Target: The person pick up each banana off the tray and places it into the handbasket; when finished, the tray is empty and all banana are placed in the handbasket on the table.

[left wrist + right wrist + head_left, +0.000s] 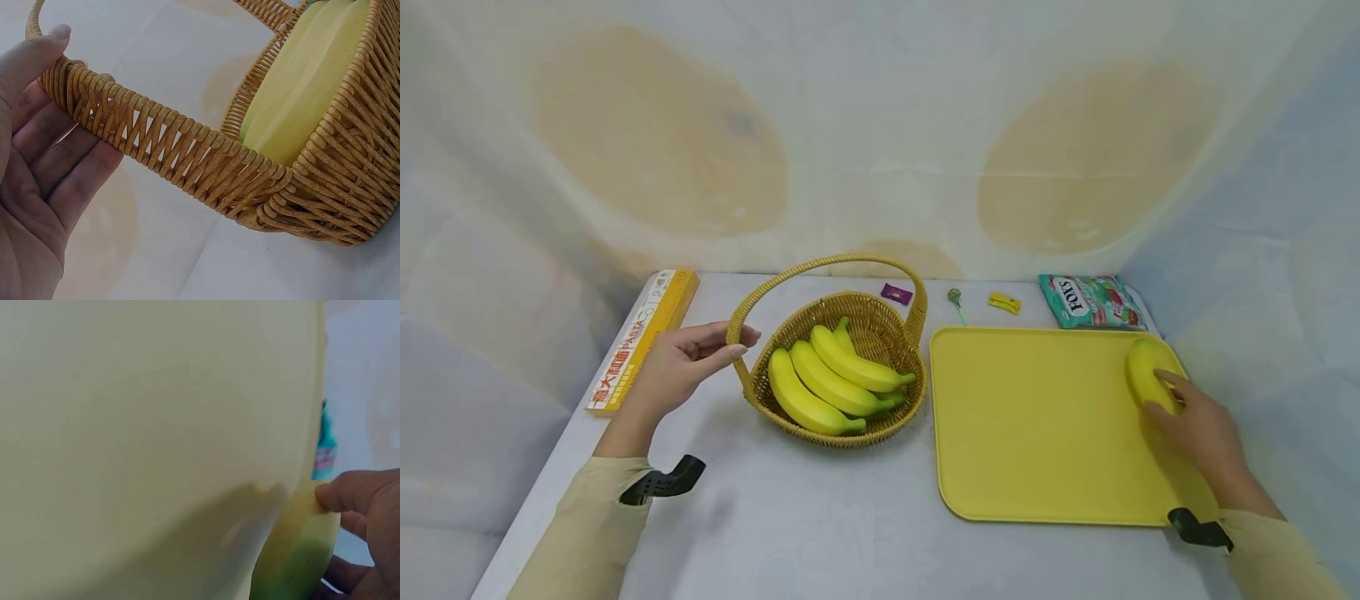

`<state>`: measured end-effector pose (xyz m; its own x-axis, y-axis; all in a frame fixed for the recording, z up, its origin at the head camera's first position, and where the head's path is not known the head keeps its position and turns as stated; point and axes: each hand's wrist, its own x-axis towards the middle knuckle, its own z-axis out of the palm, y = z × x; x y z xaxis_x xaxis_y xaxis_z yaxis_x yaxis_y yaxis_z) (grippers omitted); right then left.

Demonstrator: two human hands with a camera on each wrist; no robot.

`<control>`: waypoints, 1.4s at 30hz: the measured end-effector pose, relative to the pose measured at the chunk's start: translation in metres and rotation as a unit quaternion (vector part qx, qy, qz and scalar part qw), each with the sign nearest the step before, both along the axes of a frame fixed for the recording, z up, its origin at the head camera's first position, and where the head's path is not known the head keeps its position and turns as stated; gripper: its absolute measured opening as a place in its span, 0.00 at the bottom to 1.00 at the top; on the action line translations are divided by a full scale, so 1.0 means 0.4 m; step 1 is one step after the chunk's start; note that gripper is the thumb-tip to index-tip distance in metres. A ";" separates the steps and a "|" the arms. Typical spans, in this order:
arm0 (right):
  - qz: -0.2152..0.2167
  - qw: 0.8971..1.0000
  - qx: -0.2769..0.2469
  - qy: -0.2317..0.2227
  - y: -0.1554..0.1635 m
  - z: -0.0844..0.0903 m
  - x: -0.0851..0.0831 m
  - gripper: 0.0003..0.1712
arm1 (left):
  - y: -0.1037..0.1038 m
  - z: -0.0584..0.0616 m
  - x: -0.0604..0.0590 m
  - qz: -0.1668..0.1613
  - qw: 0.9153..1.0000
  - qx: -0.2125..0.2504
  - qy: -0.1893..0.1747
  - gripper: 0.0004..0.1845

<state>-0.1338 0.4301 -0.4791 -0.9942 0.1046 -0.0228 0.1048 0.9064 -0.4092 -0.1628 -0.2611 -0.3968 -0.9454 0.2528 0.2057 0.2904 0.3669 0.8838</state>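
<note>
Settling banana (1148, 375) flat on tray (1037, 417) | right hand (1198, 425) fingers curled round it, loosen only once steady | left hand (681, 367) pinching basket handle (739, 321), bracing basket (880, 321)

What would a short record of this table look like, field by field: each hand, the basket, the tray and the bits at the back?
left hand: grip on the basket handle, thumb over it
right hand: holds a single banana at the tray's right edge
basket: wicker, holds a bunch of bananas
tray: yellow, flat on the table, right of the basket
back of table: purple candy, lollipop, yellow candy, sweets bag
left edge: long yellow pasta box
</note>
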 end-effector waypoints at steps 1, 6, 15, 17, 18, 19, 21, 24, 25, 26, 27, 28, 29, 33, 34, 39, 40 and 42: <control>0.008 1.000 -0.005 0.000 -0.013 0.007 0.000 0.37 | 0.000 0.000 0.000 0.000 1.000 0.000 -0.001 0.14; 0.070 0.997 -0.021 0.022 -0.103 0.052 0.005 0.35 | -0.001 0.000 0.000 0.003 1.000 -0.003 0.000 0.14; 0.220 0.973 -0.066 0.032 -0.314 0.147 0.014 0.30 | -0.001 0.000 0.000 0.003 1.000 -0.001 0.000 0.15; 0.251 0.965 -0.074 0.034 -0.365 0.161 0.009 0.29 | -0.001 0.000 0.000 0.005 1.000 -0.003 0.000 0.15; 0.265 0.961 -0.077 0.036 -0.391 0.166 0.005 0.28 | -0.001 0.001 0.001 0.005 1.000 -0.005 -0.001 0.15; 0.279 0.956 -0.082 0.038 -0.417 0.170 0.001 0.28 | 0.000 0.002 0.001 0.006 1.000 -0.007 -0.002 0.15; 0.305 0.947 -0.095 0.037 -0.470 0.181 -0.009 0.28 | 0.000 0.002 0.001 0.007 1.000 -0.008 -0.003 0.15; 0.334 0.935 -0.112 0.031 -0.554 0.195 -0.031 0.28 | 0.001 0.004 0.001 0.007 1.000 -0.010 -0.004 0.15; 0.341 0.932 -0.116 0.026 -0.583 0.200 -0.040 0.28 | 0.001 0.004 0.001 0.007 1.000 -0.010 -0.004 0.15; 0.345 0.931 -0.120 0.022 -0.612 0.205 -0.049 0.28 | 0.002 0.004 0.000 0.006 1.000 -0.010 -0.004 0.15; 0.347 0.930 -0.124 0.019 -0.639 0.207 -0.059 0.28 | 0.002 0.005 0.001 0.005 1.000 -0.010 -0.003 0.15; 0.347 0.929 -0.127 0.017 -0.667 0.209 -0.069 0.28 | 0.002 0.005 0.000 0.005 1.000 -0.011 -0.004 0.15; 0.348 0.928 -0.131 0.016 -0.693 0.211 -0.081 0.28 | 0.001 0.005 -0.001 0.005 1.000 -0.012 -0.004 0.15; 0.340 0.930 -0.137 0.014 -0.784 0.204 -0.129 0.28 | 0.000 0.005 -0.001 0.005 1.000 -0.012 -0.005 0.15; 0.337 0.931 -0.138 0.011 -0.804 0.200 -0.141 0.28 | 0.000 0.005 -0.001 0.006 1.000 -0.012 -0.005 0.15; 0.317 0.940 -0.130 0.000 -0.874 0.173 -0.189 0.27 | 0.001 0.002 0.001 0.005 1.000 -0.004 -0.003 0.14; 0.314 0.941 -0.126 -0.002 -0.882 0.167 -0.196 0.26 | 0.001 0.002 0.001 0.004 1.000 -0.003 -0.003 0.14; 0.309 0.944 -0.117 -0.006 -0.895 0.159 -0.209 0.26 | 0.002 0.001 0.000 0.003 1.000 0.000 -0.001 0.14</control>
<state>-0.2173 0.0720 -0.4155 -0.8636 -0.5039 0.0142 -0.4074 0.6811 -0.6084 -0.1627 -0.2604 -0.3964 -0.9474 0.2468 0.2037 0.2862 0.3683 0.8846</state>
